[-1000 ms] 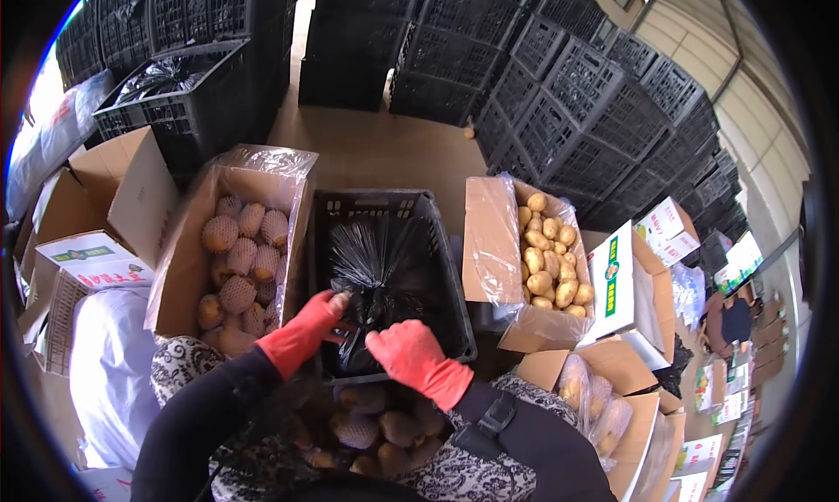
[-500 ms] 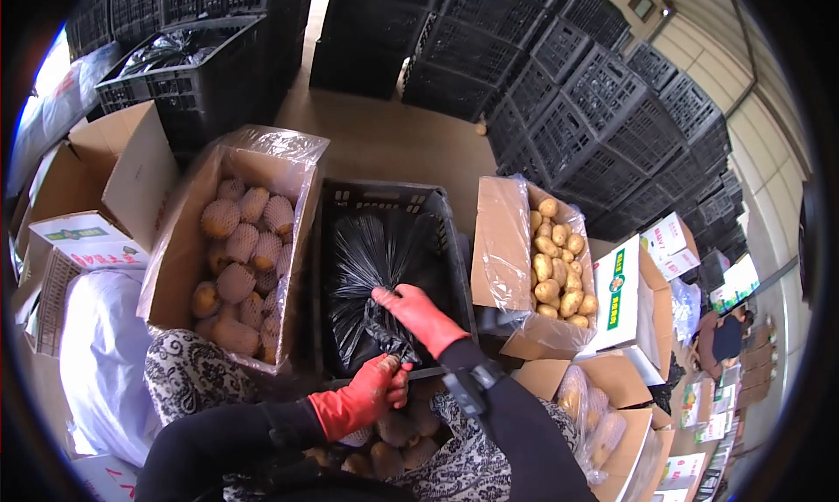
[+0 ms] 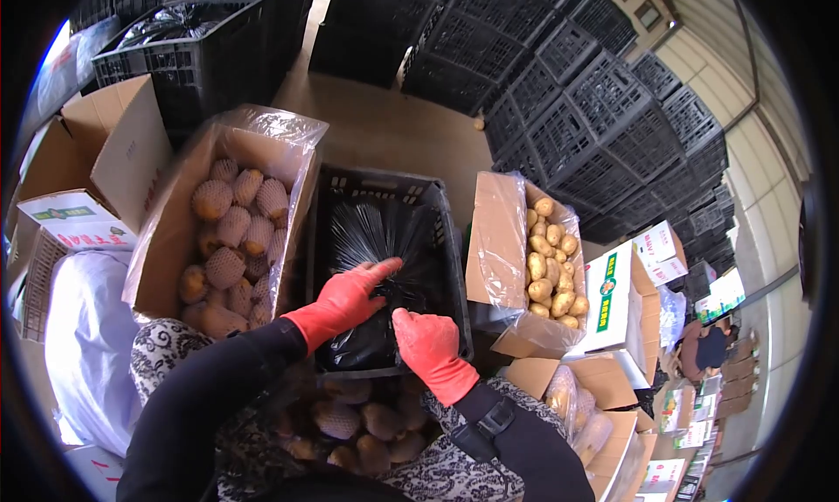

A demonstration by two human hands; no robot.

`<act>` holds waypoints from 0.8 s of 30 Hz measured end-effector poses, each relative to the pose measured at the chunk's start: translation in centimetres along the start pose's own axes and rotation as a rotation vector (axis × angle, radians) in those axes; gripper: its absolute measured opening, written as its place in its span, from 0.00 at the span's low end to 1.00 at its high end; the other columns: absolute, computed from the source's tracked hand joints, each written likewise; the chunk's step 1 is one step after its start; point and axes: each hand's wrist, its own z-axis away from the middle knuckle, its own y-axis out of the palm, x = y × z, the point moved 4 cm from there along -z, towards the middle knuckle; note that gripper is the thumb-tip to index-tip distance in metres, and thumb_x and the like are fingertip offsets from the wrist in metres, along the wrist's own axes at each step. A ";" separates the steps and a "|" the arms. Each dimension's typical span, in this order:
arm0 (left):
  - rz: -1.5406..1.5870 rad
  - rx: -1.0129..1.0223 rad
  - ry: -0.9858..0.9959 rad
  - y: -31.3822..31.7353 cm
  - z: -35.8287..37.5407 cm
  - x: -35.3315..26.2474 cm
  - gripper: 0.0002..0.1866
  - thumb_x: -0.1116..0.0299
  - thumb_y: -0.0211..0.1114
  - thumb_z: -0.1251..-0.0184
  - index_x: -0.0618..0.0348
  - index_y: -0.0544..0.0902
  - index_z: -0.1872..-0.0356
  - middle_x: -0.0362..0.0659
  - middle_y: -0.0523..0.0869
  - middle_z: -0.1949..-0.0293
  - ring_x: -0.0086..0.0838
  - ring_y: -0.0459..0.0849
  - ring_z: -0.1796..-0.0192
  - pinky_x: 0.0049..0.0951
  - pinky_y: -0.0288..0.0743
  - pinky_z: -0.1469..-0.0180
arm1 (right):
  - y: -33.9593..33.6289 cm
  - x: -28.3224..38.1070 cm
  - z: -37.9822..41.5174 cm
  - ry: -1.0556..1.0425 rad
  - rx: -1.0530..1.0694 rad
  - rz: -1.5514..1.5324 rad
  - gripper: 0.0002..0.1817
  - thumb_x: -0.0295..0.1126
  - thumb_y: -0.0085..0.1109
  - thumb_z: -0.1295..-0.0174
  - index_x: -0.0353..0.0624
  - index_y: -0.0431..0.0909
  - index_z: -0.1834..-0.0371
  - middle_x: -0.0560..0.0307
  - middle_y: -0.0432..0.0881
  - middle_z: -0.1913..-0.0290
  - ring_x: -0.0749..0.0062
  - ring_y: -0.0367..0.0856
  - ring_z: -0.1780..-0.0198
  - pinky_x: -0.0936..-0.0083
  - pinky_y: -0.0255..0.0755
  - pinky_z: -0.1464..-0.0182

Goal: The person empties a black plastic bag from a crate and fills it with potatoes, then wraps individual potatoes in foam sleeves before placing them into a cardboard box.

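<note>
A black plastic bag [image 3: 371,231], gathered into creases at its top, lies inside a black crate [image 3: 450,283] in front of me. My left hand [image 3: 345,303], in a red glove, rests on the bag's middle with its thumb and fingers apart. Close beside it on the right, my right hand [image 3: 433,352], also red-gloved, is closed at the gathered plastic. Its curled fingers hide most of what they grip.
Left of the crate is a carton of netted produce [image 3: 234,227]; right of it, a carton of potatoes [image 3: 551,266]. More netted produce [image 3: 371,423] lies below, between the knees. Crate stacks [image 3: 577,109] stand behind. A person [image 3: 706,345] is at far right.
My left hand has moved up onto the bag and its fingers have spread. My right hand has moved down and right and closed. The twisted plastic neck has left the left hand.
</note>
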 end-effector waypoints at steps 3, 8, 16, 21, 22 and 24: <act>-0.227 0.014 0.015 2.2 -1.1 0.9 0.09 0.70 0.67 0.41 0.55 0.81 0.59 0.47 0.87 0.61 0.50 0.87 0.63 0.46 0.80 0.62 | 0.2 0.9 -0.2 0.044 -0.012 -0.035 0.05 0.34 0.59 0.36 0.50 0.73 0.67 0.59 0.78 0.79 0.60 0.83 0.76 0.62 0.73 0.75; 0.145 -0.084 -0.037 3.1 0.7 3.6 0.05 0.71 0.68 0.40 0.58 0.80 0.67 0.52 0.85 0.70 0.50 0.86 0.64 0.46 0.79 0.62 | 1.0 0.7 1.0 0.081 0.000 -0.171 0.07 0.36 0.61 0.34 0.50 0.73 0.65 0.58 0.81 0.78 0.58 0.84 0.75 0.60 0.73 0.74; 0.479 0.228 -0.453 2.9 4.0 2.4 0.06 0.72 0.69 0.34 0.63 0.81 0.66 0.45 0.86 0.71 0.29 0.88 0.72 0.31 0.81 0.67 | 3.8 1.5 2.7 0.132 0.067 -0.297 0.06 0.34 0.65 0.38 0.53 0.76 0.64 0.56 0.81 0.79 0.56 0.83 0.76 0.59 0.73 0.75; 0.353 0.154 -0.328 2.8 4.4 1.5 0.06 0.72 0.69 0.36 0.62 0.81 0.66 0.45 0.85 0.71 0.30 0.89 0.71 0.33 0.81 0.67 | 3.2 1.0 2.8 0.304 0.139 -0.484 0.11 0.42 0.60 0.30 0.48 0.73 0.64 0.50 0.81 0.78 0.47 0.83 0.73 0.53 0.73 0.72; 0.367 0.154 -0.333 2.9 4.4 1.7 0.06 0.72 0.69 0.36 0.61 0.81 0.66 0.45 0.85 0.71 0.32 0.89 0.71 0.34 0.80 0.67 | 3.2 0.7 2.8 0.356 0.146 -0.559 0.14 0.44 0.58 0.28 0.47 0.72 0.65 0.48 0.81 0.77 0.45 0.83 0.72 0.52 0.73 0.72; 0.399 0.157 -0.347 3.8 4.4 2.2 0.06 0.71 0.70 0.37 0.60 0.81 0.66 0.46 0.85 0.71 0.34 0.88 0.70 0.36 0.80 0.66 | 2.5 -1.9 1.7 0.532 0.042 -0.564 0.19 0.50 0.56 0.27 0.46 0.73 0.66 0.45 0.81 0.76 0.41 0.82 0.71 0.51 0.73 0.71</act>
